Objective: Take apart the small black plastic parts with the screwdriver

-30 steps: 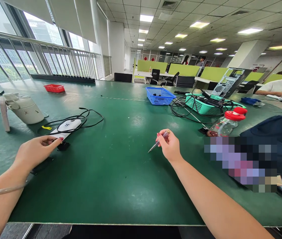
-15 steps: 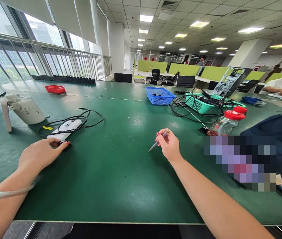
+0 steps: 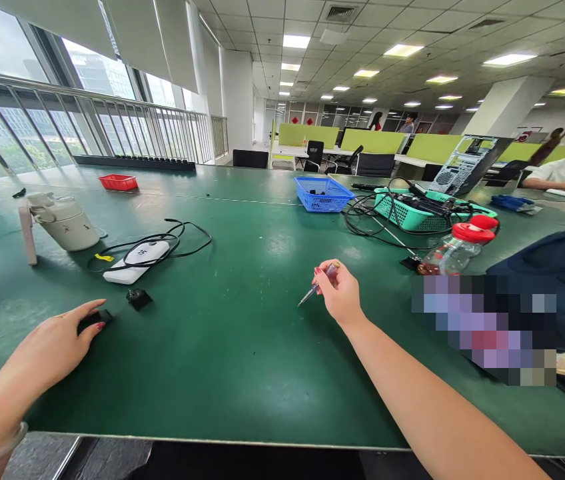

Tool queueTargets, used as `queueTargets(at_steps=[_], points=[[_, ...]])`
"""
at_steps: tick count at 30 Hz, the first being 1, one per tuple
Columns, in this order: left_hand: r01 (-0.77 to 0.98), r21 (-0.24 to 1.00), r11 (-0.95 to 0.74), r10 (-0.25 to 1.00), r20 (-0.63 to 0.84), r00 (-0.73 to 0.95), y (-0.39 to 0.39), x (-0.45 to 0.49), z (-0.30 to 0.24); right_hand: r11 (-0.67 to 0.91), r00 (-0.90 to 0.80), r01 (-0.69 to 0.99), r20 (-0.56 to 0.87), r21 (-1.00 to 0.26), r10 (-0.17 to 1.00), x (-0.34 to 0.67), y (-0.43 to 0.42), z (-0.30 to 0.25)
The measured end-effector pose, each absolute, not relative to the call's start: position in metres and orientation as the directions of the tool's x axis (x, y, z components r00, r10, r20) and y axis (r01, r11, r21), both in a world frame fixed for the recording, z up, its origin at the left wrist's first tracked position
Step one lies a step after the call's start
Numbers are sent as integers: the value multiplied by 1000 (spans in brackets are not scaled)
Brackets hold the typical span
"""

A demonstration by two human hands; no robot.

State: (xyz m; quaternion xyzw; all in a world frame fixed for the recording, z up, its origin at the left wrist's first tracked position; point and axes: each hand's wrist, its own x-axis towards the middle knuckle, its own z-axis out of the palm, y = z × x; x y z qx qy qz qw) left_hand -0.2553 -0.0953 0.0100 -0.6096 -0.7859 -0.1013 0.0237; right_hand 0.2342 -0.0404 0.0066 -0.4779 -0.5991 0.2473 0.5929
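Observation:
My right hand is closed round a small screwdriver with a clear reddish handle, its metal tip pointing left and down just above the green table. My left hand rests low at the left, fingers stretched forward, their tips on a small black part. A second small black part lies a little farther out. Beyond it sits a white computer mouse on a white flat piece, ringed by its black cable.
A cream jug stands at far left, a red tray behind it. A blue basket and a teal basket with cables sit mid-back. A red-capped bottle lies at right by dark blue cloth. A person sits far right.
My left hand has drawn back from the mouse toward me and now touches the nearer black part. The right hand and screwdriver have stayed put. The view shifted slightly left.

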Motion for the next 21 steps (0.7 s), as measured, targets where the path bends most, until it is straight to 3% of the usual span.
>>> queueTargets(at_steps=[3, 7, 21], points=[[961, 109, 254, 950, 158, -269, -87, -238, 29, 426, 166, 284, 481, -859, 861, 234, -41, 8], [971, 92, 222, 933, 268, -239, -74, -215, 55, 427, 169, 281, 483, -859, 859, 233, -41, 8], [937, 62, 344, 932, 97, -349, -47, -171, 57, 425, 149, 274, 475, -863, 868, 234, -41, 7]])
